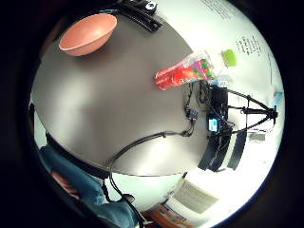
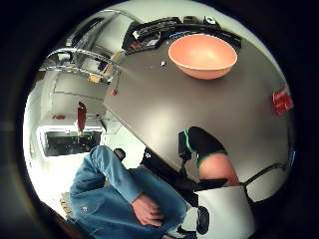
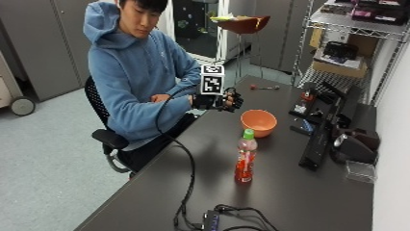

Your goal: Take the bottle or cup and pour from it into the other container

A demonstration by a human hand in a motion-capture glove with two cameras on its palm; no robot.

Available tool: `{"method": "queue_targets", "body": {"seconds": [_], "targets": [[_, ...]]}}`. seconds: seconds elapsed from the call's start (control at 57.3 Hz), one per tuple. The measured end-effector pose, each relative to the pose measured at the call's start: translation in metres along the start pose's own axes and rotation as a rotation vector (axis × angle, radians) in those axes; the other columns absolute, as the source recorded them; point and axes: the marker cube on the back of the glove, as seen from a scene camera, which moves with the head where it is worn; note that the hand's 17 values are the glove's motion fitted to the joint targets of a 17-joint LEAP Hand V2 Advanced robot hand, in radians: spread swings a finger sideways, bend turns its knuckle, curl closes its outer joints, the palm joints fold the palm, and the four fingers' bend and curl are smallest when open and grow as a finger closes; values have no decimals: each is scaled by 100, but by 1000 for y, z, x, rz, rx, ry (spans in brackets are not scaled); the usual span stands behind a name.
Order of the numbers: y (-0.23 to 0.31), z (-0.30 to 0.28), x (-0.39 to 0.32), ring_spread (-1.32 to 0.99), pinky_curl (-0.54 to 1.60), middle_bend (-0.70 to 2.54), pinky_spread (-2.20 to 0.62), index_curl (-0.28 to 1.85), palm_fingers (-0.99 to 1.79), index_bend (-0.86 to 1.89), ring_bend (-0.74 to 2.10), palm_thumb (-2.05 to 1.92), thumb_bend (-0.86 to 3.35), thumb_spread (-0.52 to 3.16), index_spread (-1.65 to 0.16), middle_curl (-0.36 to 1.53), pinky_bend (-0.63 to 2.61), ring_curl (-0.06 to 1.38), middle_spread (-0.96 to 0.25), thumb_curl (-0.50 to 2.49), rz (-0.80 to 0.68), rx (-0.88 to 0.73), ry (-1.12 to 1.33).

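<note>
- While the gloved right hand (image 3: 221,102) hangs above the dark table (image 3: 282,197) near its edge on the person's side, its fingers hang loosely curled and hold nothing.
- The bottle (image 3: 245,156) stands upright near the middle of the table, with red contents and a green cap, well apart from the hand.
- The orange bowl (image 3: 259,122) sits beyond the bottle, between it and the table's far end, close to but not touching the bottle.
- Bare tabletop lies between the hand and both containers; the little finger side palm view shows the bottle (image 1: 187,71) and bowl (image 1: 89,33) with open surface around them.
- A black cable (image 3: 185,183) runs from the hand across the table's near edge to a small hub (image 3: 211,219) at the near end.
- Black equipment (image 3: 326,130) lines the table's wall side, to the right of the bottle.
- The person's bare hand (image 2: 147,211) rests in the lap, below the table edge.
</note>
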Motion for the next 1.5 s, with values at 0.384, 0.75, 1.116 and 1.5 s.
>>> {"method": "queue_targets", "body": {"seconds": [0.384, 0.75, 1.116, 1.5], "targets": [[0, -5, -5, 10, 24, 20, 24, 15, 11, 15, 35, 61, 14, 92, -33, 19, 44, 16, 2, 29, -19, 7, 33], [-12, -7, -6, 12, 29, 20, 25, 21, 8, 15, 33, 68, -1, 98, -34, 27, 43, 20, 4, 37, -18, 27, 6], [-2, -13, 23, 12, 31, 20, 25, 23, 8, 15, 33, 70, -2, 99, -34, 30, 42, 23, 4, 42, -24, 36, 42], [38, -47, 139, 9, 32, 22, 24, 24, 19, 14, 36, 76, -2, 96, -30, 33, 35, 26, 4, 45, 60, 313, -41]]}}
